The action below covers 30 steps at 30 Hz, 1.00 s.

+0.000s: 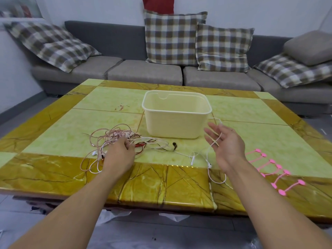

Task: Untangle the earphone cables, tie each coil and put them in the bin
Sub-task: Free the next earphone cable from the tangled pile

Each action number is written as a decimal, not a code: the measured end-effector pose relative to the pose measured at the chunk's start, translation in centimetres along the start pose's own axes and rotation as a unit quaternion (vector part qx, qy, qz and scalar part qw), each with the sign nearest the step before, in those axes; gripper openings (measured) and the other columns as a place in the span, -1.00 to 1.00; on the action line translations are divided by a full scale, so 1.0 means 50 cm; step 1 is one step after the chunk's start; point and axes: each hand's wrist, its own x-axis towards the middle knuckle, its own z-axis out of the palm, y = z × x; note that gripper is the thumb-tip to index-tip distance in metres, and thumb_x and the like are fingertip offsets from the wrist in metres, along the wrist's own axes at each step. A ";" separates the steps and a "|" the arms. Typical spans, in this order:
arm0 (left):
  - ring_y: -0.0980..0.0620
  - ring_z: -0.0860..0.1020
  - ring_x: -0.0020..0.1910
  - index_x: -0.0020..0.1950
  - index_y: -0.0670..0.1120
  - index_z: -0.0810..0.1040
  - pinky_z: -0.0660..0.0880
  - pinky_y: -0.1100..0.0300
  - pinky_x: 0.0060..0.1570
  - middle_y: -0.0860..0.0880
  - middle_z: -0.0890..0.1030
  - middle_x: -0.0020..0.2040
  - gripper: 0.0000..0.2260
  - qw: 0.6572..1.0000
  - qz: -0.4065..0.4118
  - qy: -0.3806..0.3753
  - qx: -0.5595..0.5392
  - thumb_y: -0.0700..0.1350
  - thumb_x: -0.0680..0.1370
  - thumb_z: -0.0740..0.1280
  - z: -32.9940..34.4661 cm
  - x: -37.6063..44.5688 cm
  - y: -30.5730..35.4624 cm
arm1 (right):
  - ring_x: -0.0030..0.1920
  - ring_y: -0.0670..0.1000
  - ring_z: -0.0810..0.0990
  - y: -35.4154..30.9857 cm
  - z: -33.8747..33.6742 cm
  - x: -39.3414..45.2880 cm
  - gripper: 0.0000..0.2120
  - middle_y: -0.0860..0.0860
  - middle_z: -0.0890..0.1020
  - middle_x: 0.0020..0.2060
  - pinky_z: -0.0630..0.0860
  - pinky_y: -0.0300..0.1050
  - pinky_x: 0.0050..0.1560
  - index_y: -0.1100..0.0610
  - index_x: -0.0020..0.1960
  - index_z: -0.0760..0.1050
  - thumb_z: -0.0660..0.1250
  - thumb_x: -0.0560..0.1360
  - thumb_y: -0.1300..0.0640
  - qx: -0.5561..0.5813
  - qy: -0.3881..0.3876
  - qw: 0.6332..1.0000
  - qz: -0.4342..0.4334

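Note:
A tangle of pink, white and dark red earphone cables (115, 139) lies on the table left of centre. My left hand (119, 156) rests on the tangle, its fingers curled into the strands. A white earphone cable (208, 159) runs from the tangle to the right and loops over the straight fingers of my right hand (224, 146), which is raised palm-up to the right of the bin. The cream plastic bin (177, 114) stands empty behind both hands. Several pink cable ties (273, 169) lie at the right near the front edge.
The yellow-green tiled table (107, 108) has brown borders and a front edge close to me. A grey sofa (143, 72) with checked cushions runs behind the table. A black earbud (174, 145) lies between the hands.

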 end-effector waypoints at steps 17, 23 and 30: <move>-0.04 0.44 0.18 0.00 -0.06 0.63 0.18 0.13 0.16 0.04 0.60 0.02 -0.46 0.951 0.294 0.091 0.025 -0.51 0.15 0.29 0.001 -0.016 0.050 | 0.43 0.10 0.37 0.044 -0.028 -0.006 -0.44 0.07 0.46 0.41 0.32 -0.07 0.41 0.08 0.47 0.44 0.36 0.48 0.26 -0.630 -0.038 0.766 -0.124; 0.13 0.55 0.11 0.23 0.07 0.55 0.48 0.14 0.13 0.17 0.62 0.08 -0.72 0.970 0.173 -0.171 0.007 -0.13 0.53 0.33 0.025 -0.033 0.057 | 0.46 -0.03 0.39 0.103 0.042 -0.048 -0.52 -0.02 0.47 0.46 0.16 -0.33 0.42 0.04 0.48 0.45 0.23 0.59 0.29 -0.635 -0.233 0.711 -0.193; 0.08 0.58 0.13 0.25 0.09 0.59 0.53 0.06 0.14 0.12 0.63 0.14 -0.54 0.966 0.138 -0.209 0.059 0.30 0.46 0.28 0.025 -0.015 0.020 | 0.11 0.05 0.61 0.154 0.051 -0.014 -0.86 -0.01 0.68 0.12 0.57 -0.03 0.12 -0.06 0.10 0.64 0.34 0.60 0.04 -0.758 -0.214 0.606 -0.112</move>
